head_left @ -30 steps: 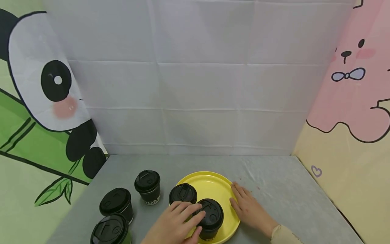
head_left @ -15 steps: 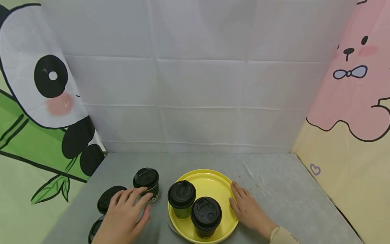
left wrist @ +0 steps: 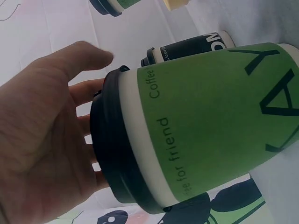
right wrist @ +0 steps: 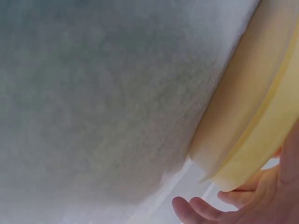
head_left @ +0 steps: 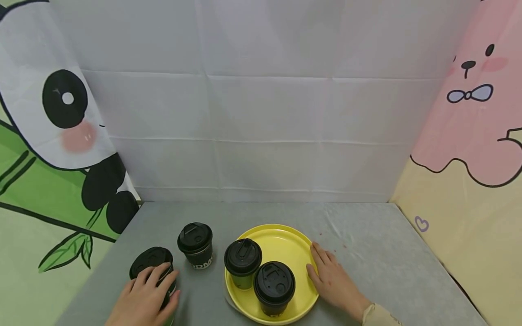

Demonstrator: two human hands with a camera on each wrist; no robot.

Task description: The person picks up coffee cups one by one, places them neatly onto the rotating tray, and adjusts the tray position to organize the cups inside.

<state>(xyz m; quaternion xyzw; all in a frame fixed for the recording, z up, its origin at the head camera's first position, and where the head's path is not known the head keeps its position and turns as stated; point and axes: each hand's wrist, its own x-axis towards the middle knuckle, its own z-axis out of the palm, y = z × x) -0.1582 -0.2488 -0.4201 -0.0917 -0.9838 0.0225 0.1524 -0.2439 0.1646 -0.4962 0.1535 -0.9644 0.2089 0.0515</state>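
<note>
My left hand point(head_left: 147, 294) is over the cups at the left, fingers spread and slightly bent. In the left wrist view a green paper coffee cup point(left wrist: 210, 121) with a black lid point(left wrist: 119, 144) stands before the palm; the fingers reach behind the lid and the thumb stays raised apart from it. Another black-lidded cup point(head_left: 148, 258) is partly hidden behind this hand. My right hand point(head_left: 334, 280) rests straight-fingered against the right rim of a yellow plate point(head_left: 302, 242). On the plate are a green lidded cup point(head_left: 243, 262) and a dark lidded cup point(head_left: 274, 287).
A black lidded cup point(head_left: 195, 244) with white lettering stands left of the plate on the grey table point(head_left: 367, 244). Behind rises a pale cloth wall point(head_left: 265, 108), with cartoon-printed panels at both sides.
My left hand has left the cups on the plate and swung left to the cups at the table's left side. The right hand stays at the plate's rim. The head view has shifted slightly.
</note>
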